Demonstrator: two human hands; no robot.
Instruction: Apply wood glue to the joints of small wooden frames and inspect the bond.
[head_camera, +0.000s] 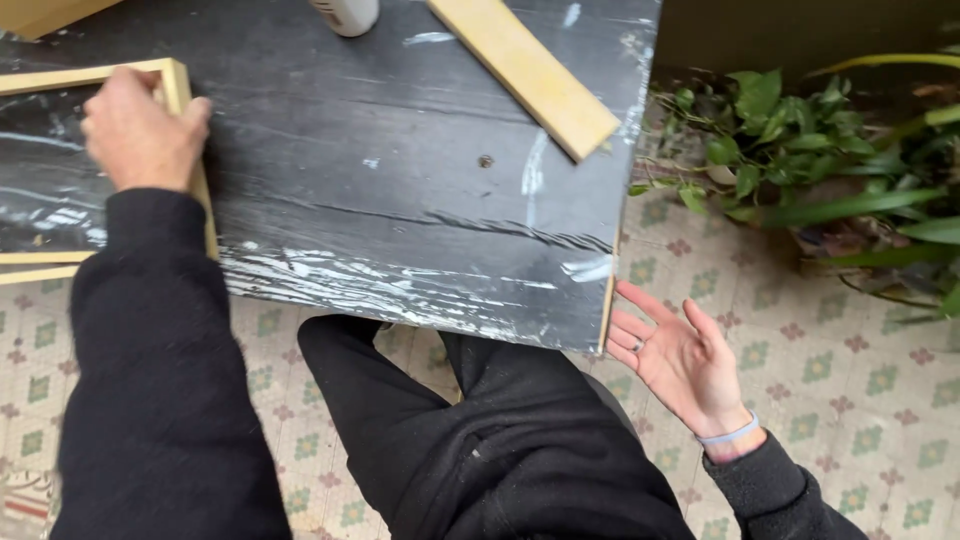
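Your left hand (140, 130) grips the wooden frame (178, 95) at its corner; keep it flat on the counter (400, 180). Right hand (680, 360) open, empty, beside the counter edge.

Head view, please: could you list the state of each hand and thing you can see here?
Left hand: closed over the corner of the wooden frame.
Right hand: open, palm up, empty, beside the board's edge.
Wooden frame: lying flat on the board.
Black board: flat, wrapped in plastic film, smeared white.
Wooden slat: lying loose on the board.
White bottle: cut off by the picture's top edge.
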